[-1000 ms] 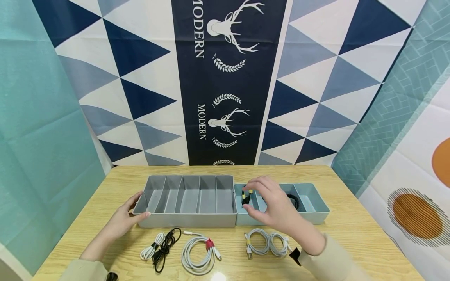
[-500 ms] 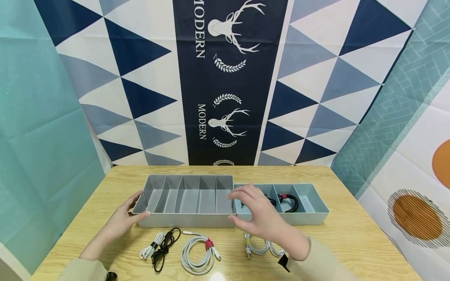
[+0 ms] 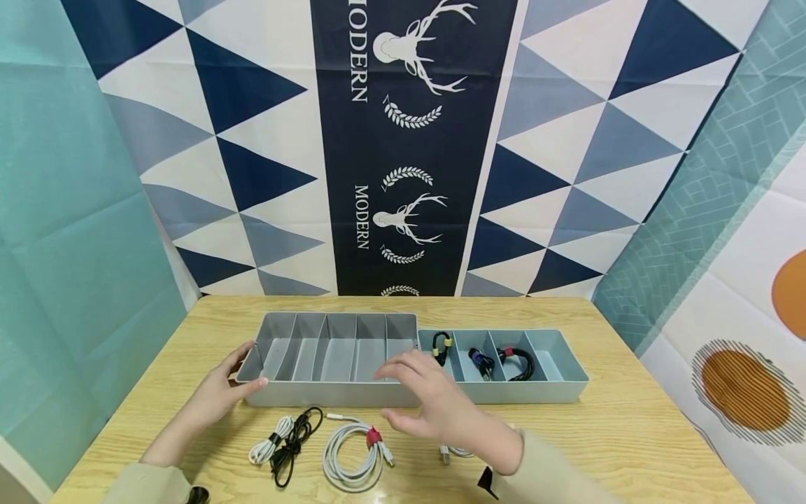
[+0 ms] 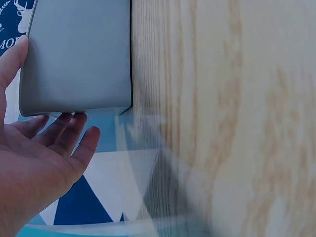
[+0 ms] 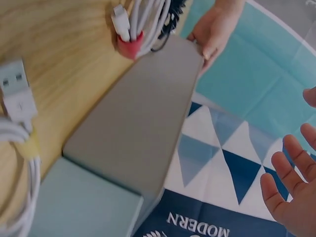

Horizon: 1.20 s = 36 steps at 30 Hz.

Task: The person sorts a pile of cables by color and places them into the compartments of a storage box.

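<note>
My left hand (image 3: 214, 393) holds the left end of the grey divided tray (image 3: 327, 395), thumb at the front rim, fingers at the end wall. In the left wrist view, fingertips of that hand (image 4: 44, 158) touch the tray (image 4: 76, 59). Nothing is in the grey compartments I can see. My right hand (image 3: 437, 402) hovers in front of the grey tray's right end, fingers spread, holding nothing; it partly hides a light cable (image 3: 446, 455). The blue tray (image 3: 529, 393) adjoins on the right, with black cables (image 3: 443, 344) (image 3: 482, 364) (image 3: 519, 364) in separate compartments.
On the table in front of the grey tray lie a small white cable (image 3: 271, 442), a black cable (image 3: 288, 451) and a coiled light-grey cable (image 3: 334, 465) with a red strap. A patterned cloth (image 3: 403, 140) hangs behind the table.
My right hand has moved left and toward the front, away from above the blue tray, uncovering the black cables in it. My left hand has stayed at the grey tray's end.
</note>
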{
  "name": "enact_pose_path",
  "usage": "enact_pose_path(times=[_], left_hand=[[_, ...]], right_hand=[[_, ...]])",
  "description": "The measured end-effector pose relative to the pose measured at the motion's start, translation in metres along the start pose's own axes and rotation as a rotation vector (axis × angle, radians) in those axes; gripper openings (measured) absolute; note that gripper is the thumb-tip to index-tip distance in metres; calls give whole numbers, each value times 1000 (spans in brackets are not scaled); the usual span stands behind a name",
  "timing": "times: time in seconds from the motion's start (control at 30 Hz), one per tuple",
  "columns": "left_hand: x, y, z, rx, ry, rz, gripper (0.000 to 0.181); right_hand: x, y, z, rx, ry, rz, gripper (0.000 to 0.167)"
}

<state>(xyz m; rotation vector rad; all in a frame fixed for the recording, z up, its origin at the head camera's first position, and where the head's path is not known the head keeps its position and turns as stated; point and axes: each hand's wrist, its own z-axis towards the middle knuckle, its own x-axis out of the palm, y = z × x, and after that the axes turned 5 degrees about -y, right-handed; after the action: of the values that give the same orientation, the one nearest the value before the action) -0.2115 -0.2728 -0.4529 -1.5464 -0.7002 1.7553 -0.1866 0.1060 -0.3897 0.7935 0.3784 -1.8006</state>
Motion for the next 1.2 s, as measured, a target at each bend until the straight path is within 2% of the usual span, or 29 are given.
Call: enact_pose_path(times=[0.33, 0.7, 0.9, 1.07, 1.2], left_hand=[[-2, 0, 1, -2, 8, 0, 88], [-1, 0, 1, 4, 7, -2, 87], [-1, 0, 0, 4, 6, -4, 86], [-2, 0, 0, 5, 3, -5, 87], [-2, -1, 0, -2, 3, 0, 88]], right_hand=[[22, 11, 2, -49, 53, 16, 44], [41, 21, 4, 33, 238, 68, 49], [54, 20, 7, -12, 281, 45, 51], [66, 23, 10, -10, 358, 30, 55], [74, 25, 10, -37, 409, -12, 55]])
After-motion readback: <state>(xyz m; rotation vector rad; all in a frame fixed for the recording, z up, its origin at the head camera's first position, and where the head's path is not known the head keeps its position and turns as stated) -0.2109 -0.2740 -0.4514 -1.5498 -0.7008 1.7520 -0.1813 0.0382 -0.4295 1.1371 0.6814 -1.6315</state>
